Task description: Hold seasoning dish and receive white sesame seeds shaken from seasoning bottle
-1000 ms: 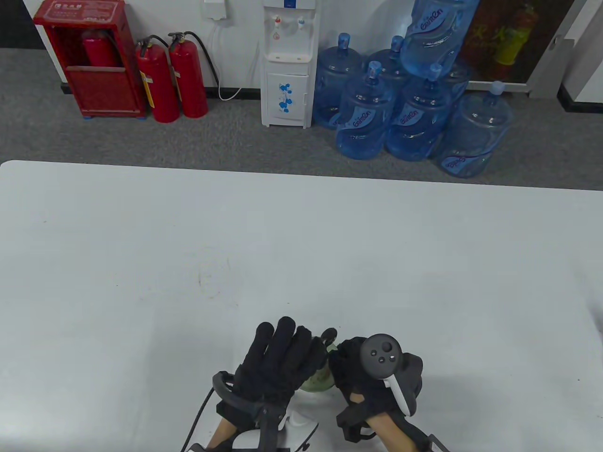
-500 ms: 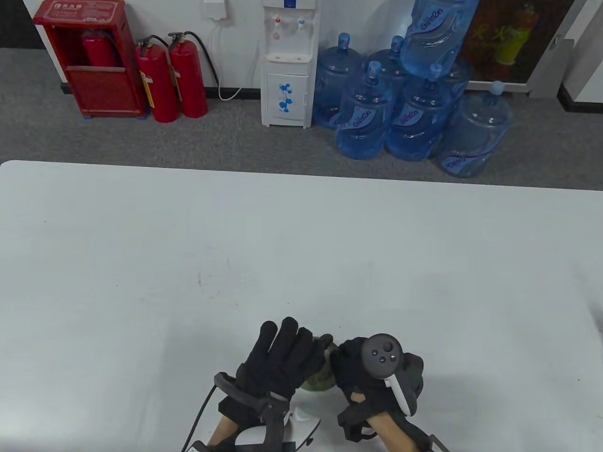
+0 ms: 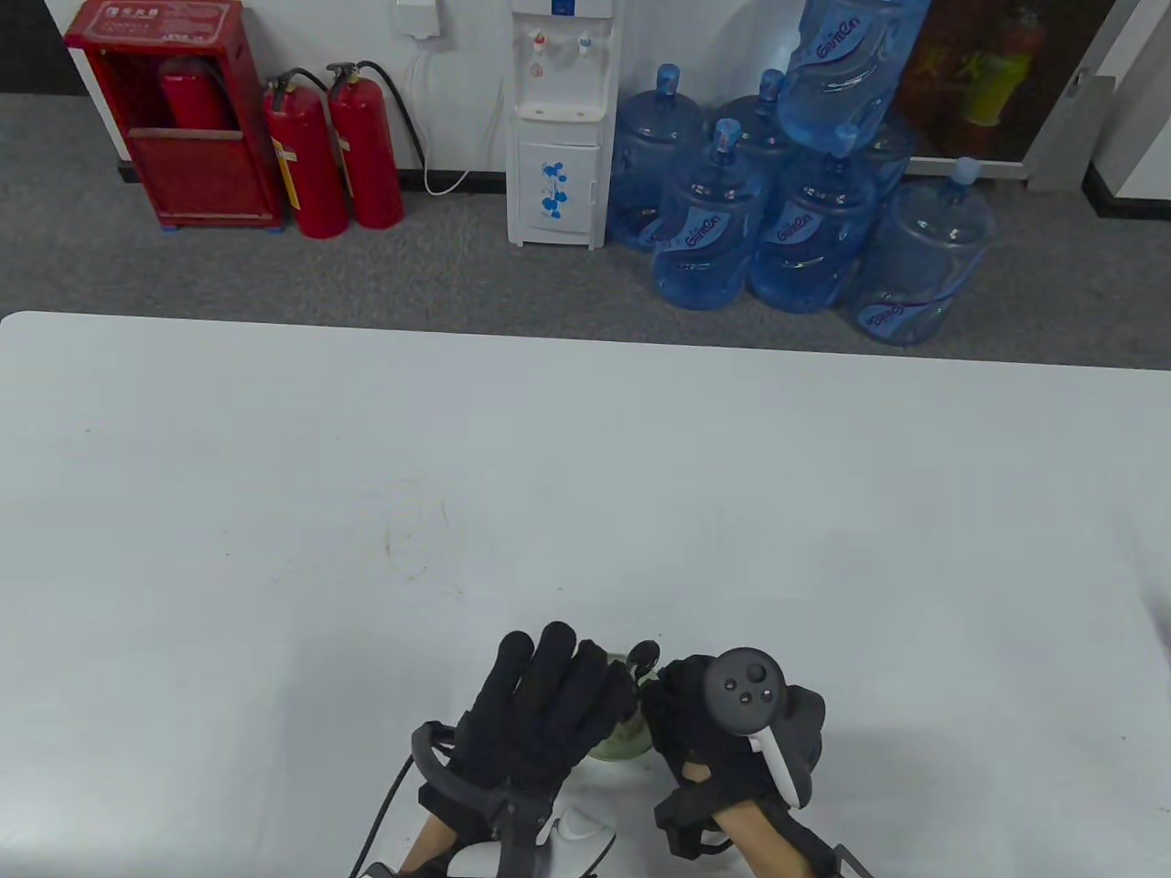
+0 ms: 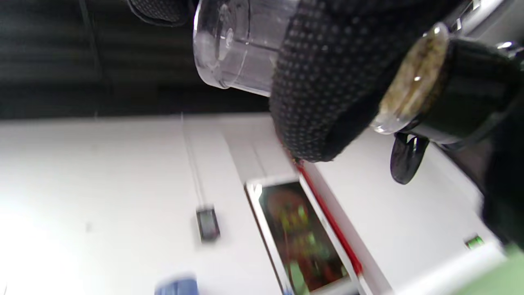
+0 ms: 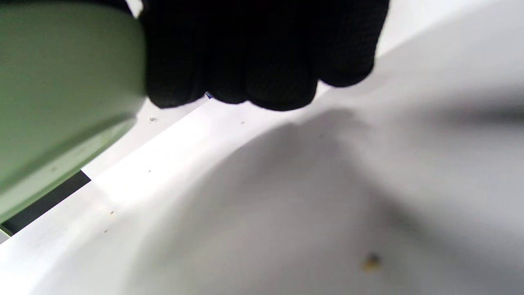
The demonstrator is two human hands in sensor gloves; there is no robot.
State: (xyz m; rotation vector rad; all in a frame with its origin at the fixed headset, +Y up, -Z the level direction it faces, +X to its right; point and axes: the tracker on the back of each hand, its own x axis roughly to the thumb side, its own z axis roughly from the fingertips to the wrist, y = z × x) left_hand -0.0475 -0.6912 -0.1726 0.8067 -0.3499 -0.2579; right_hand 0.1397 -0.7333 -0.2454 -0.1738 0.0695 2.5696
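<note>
Since half a second ago the left hand (image 3: 540, 709) has dipped slightly, its fingers again covering more of the dish, as if mid-shake. The white tabletop (image 3: 585, 476) leaves open room ahead and to both sides, though both hands work near its front edge. The right hand (image 3: 709, 736) grips the green seasoning dish (image 3: 622, 739) at its side, fingers curled, probably to steady it under the spout. The left hand wraps the clear seasoning bottle (image 4: 237, 45), tipped over the dish, its black flip cap (image 3: 643, 655) hanging open.
</note>
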